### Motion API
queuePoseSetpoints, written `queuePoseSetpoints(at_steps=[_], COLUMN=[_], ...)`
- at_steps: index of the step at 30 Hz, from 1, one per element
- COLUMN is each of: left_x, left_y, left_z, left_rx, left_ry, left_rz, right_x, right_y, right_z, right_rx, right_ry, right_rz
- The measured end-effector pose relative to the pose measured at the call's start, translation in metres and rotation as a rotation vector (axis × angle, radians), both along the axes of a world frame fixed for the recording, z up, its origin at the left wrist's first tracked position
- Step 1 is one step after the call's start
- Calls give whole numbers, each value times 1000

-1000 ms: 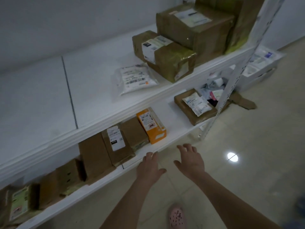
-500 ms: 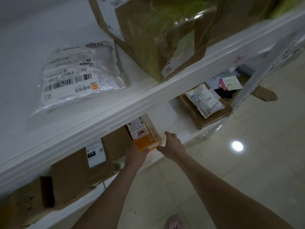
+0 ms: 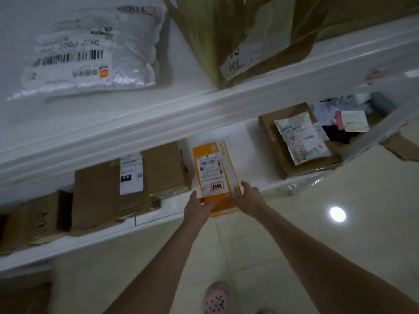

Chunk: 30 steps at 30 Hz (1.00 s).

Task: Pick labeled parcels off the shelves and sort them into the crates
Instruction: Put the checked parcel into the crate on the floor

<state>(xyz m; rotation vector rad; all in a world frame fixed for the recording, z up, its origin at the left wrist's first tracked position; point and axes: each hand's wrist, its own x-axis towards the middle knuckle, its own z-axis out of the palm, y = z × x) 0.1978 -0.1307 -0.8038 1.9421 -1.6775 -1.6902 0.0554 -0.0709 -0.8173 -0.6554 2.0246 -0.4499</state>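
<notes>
Your hands have pulled the orange parcel (image 3: 213,175) forward; its near end now overhangs the white lower shelf (image 3: 158,217). Your left hand (image 3: 199,208) and right hand (image 3: 249,198) clasp its sides. Below the shelf, glossy pale floor tiles (image 3: 294,257) mirror a light reflection (image 3: 337,214).

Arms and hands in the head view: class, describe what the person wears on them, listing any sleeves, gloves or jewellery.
The left arm and right arm are bare, with no sleeve in view. The left hand and right hand wear no gloves; no watch, bracelet or ring shows in the dim picture.
</notes>
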Motion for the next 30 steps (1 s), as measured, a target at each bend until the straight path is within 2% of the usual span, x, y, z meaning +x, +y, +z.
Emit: queuePoseSetpoints(at_steps=[3, 5, 7, 10, 15, 25, 30], left_x=[6, 8, 10, 20, 41, 111, 151], left_y=[28, 44, 56, 68, 75, 93, 113], left_z=[-11, -17, -21, -18, 18, 127, 165], left_rx=[144, 207, 211, 136, 214, 127, 111], left_ry=[3, 20, 32, 64, 248, 319, 377], left_rz=[78, 78, 84, 168, 356, 401, 528], right_x=[-4, -5, -5, -1, 12, 65, 98], right_y=[24, 35, 44, 59, 64, 55, 59], right_z=[-5, -10, -12, -8, 30, 132, 163], right_rx=[105, 134, 92, -9, -126, -107, -68], right_ry=[70, 47, -72, -312, -517, -478, -511], right_rz=[22, 43, 43, -67, -125, 42, 68])
